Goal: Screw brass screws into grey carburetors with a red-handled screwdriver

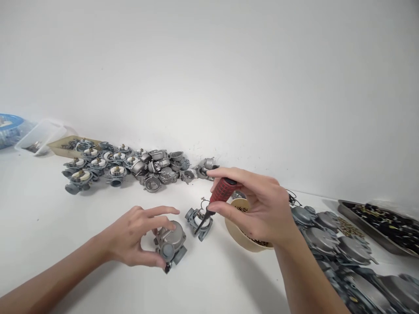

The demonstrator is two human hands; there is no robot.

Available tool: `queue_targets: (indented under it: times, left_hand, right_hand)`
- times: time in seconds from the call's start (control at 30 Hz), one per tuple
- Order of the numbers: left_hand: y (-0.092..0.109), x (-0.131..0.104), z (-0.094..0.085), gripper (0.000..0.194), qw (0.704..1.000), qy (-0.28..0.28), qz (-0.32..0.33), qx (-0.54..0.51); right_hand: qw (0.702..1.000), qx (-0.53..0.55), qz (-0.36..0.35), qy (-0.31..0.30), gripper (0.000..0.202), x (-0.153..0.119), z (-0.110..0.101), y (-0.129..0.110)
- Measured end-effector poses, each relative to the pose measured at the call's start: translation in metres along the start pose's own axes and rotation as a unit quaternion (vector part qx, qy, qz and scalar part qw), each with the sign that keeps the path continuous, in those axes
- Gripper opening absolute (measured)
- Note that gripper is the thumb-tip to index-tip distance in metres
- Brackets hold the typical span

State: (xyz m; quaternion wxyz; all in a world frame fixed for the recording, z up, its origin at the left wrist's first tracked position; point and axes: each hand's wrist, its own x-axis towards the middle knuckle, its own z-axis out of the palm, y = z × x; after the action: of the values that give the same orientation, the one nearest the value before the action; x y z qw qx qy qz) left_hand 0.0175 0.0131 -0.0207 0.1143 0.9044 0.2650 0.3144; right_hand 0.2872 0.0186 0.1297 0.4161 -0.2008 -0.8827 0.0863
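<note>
Red-handled screwdriver clasped in right grip; left grip loosely pinching grey carburetor: brace on surface, straighten tilted shaft.

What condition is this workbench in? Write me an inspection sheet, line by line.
Surface: white table, a few small specks.
Job's things: closed carburetor by the left hand; open carburetor beside it; red-handled screwdriver.
Clutter: carburetors with white floats and a metal-parts pile behind; beige tub of small parts, rows of carburetors and metal tray of black parts at right.
Hands: left hand about the closed carburetor, grip firmness unclear; right hand holds the screwdriver, shaft pointing down.
Cables: no power cable seen; thin black loops at right, kind unclear.
Surroundings: white wall; clear plastic box at far left.
</note>
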Motion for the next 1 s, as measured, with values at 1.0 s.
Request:
queue_targets:
  times: [1.0]
  left_hand:
    - [0.009,0.008,0.0,0.038,0.998,0.006,0.059,-0.03]
  right_hand:
    - [0.993,0.119,-0.018,-0.014,0.042,0.003,0.035,-0.007]
